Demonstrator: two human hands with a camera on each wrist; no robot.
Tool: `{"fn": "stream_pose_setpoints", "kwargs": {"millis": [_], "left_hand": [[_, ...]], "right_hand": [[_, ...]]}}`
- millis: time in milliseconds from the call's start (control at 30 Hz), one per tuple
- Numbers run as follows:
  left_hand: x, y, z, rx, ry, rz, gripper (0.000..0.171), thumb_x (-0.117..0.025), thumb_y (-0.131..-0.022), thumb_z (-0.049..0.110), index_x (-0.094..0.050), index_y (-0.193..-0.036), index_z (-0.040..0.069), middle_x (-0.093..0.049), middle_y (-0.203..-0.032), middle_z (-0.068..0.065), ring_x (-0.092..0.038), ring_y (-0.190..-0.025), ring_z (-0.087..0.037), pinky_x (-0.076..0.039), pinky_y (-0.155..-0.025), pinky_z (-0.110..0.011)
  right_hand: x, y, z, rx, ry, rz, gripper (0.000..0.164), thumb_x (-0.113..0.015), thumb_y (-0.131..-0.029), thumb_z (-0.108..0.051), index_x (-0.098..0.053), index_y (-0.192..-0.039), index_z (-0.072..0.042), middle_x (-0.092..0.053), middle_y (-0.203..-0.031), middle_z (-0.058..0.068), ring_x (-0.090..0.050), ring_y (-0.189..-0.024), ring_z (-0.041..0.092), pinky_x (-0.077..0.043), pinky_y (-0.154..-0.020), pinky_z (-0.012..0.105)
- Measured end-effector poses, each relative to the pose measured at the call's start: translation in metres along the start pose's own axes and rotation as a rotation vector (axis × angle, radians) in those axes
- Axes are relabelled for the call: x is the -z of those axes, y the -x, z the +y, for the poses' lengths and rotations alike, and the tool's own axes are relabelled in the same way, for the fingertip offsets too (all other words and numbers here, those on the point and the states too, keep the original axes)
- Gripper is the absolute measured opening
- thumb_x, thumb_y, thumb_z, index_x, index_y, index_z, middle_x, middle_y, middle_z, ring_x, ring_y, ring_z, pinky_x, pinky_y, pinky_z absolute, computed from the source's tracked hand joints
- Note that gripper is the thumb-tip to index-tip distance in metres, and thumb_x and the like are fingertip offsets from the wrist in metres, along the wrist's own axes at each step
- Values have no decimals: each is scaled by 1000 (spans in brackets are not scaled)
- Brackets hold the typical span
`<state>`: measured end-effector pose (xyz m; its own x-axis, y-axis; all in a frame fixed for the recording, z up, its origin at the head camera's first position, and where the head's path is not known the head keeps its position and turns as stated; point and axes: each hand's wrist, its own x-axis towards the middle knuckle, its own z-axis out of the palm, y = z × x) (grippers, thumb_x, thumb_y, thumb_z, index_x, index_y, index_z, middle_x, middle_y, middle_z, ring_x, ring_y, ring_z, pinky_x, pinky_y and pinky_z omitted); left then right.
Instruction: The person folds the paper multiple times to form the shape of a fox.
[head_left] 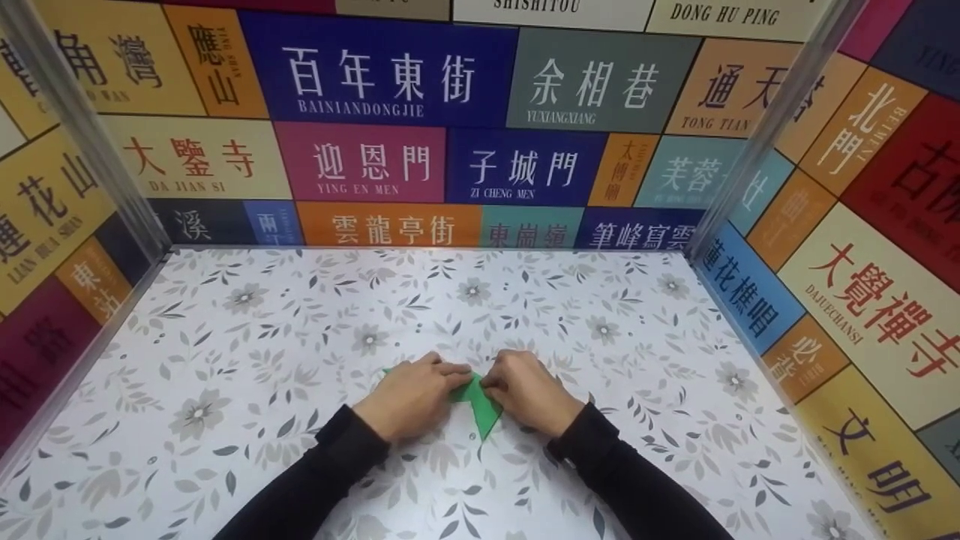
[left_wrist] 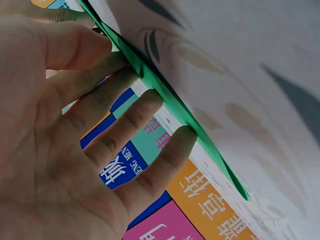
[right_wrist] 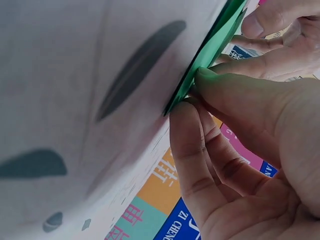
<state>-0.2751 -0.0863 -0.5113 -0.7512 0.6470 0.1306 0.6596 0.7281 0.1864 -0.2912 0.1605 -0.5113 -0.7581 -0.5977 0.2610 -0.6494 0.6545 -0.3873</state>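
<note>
A folded piece of green paper [head_left: 486, 411] lies on the floral tabletop between the two hands, one pointed flap aimed at the person. My left hand [head_left: 416, 396] covers its left part, and only a small green tip shows beyond. In the left wrist view, extended fingertips of that hand rest on the green paper [left_wrist: 172, 105], pressing it flat to the table. On the other side, my right hand [head_left: 529, 391] has its fingers bent over the paper's right edge. The right wrist view has its thumb and fingertips pinching the green paper [right_wrist: 210, 50] at a corner. Some folds are hidden under the hands.
White tabletop [head_left: 300, 330] with grey flowers and leaves spreads around the hands. Panels with colourful Chinese signs, such as the back wall [head_left: 360, 161] and right wall [head_left: 862, 285], enclose it on three sides. Clear strips [head_left: 780, 127] run along the corners.
</note>
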Motion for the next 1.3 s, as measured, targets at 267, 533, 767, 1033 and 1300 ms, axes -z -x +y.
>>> {"fn": "stream_pose_setpoints", "kwargs": {"millis": [267,533,767,1033,1300], "left_hand": [[9,3,-12,87,58,73,30,-80,-106,18,-84,-134,8,-83,-138,-14,-77,-121,-38,-70,-97,-55],[17,8,-31,275,20,52,42,-93,-99,35,-80,-124,4,-75,-110,-14,-71,-101,-36,-67,-87,-55],[18,11,-45,394,14,33,47,-96,-96,43,-77,-114,5,-73,-110,-15,-71,-101,-37,-65,-93,-58],[17,13,-55,411,60,78,40,-98,-95,39,-75,-103,8,-72,-102,-13,-69,-96,-35,-63,-87,-57],[14,10,-58,440,129,81,37,-98,-95,36,-77,-104,7,-70,-102,-11,-66,-95,-31,-61,-87,-54]], "right_hand": [[0,-2,-2,6,-35,-4,13,-89,-95,2,-92,-107,-3,-80,-98,10,-80,-88,25,-69,-79,32],[-2,-2,-3,8,-45,10,9,-91,-94,1,-93,-101,-4,-78,-92,9,-75,-84,22,-66,-75,29],[-3,-1,-4,-4,-38,6,10,-91,-94,2,-93,-102,-4,-77,-93,8,-77,-88,22,-69,-80,32],[-3,2,-5,14,-51,0,12,-89,-95,4,-93,-102,-4,-76,-96,8,-78,-90,23,-70,-83,33],[-4,2,-2,49,-71,-1,13,-87,-95,6,-92,-100,-5,-78,-98,9,-78,-90,23,-70,-84,32]]}}
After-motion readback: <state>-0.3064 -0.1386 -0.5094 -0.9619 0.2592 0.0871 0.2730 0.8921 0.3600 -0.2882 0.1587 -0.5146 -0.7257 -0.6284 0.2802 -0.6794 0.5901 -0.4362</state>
